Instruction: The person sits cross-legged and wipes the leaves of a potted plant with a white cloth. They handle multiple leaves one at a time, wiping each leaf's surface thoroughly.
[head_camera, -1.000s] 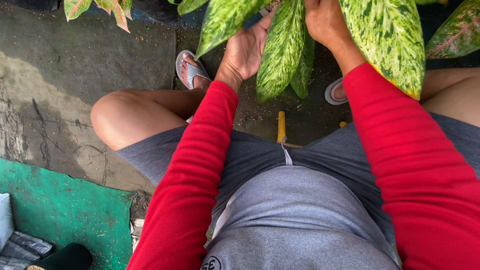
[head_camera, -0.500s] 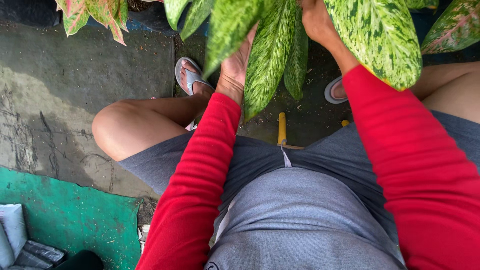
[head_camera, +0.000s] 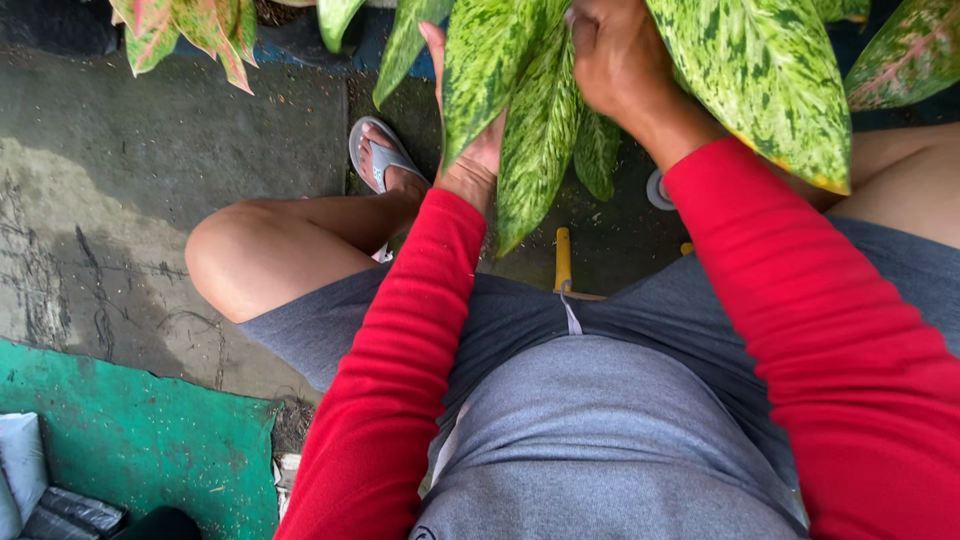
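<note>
A potted plant with big green leaves speckled in yellow (head_camera: 760, 80) stands between my knees. My left hand (head_camera: 478, 150) reaches up behind two long leaves (head_camera: 530, 130). One straight finger shows above them and the rest is covered. Higher and to the right, my right hand (head_camera: 615, 60) is curled into a fist among the leaf bases, closed on part of the plant that the leaves hide. Both arms wear red sleeves. I sit with my legs apart in grey shorts.
A yellow handle (head_camera: 563, 258) lies on the ground between my legs. My feet wear grey sandals (head_camera: 378, 155). A pink-edged plant (head_camera: 190, 25) hangs at top left over the concrete floor (head_camera: 150, 150). A green mat (head_camera: 140, 440) and dark packets (head_camera: 70, 512) lie at bottom left.
My left hand has slid further up behind the leaves, which now cover most of it. My right hand stays in the foliage, and the view has shifted a little.
</note>
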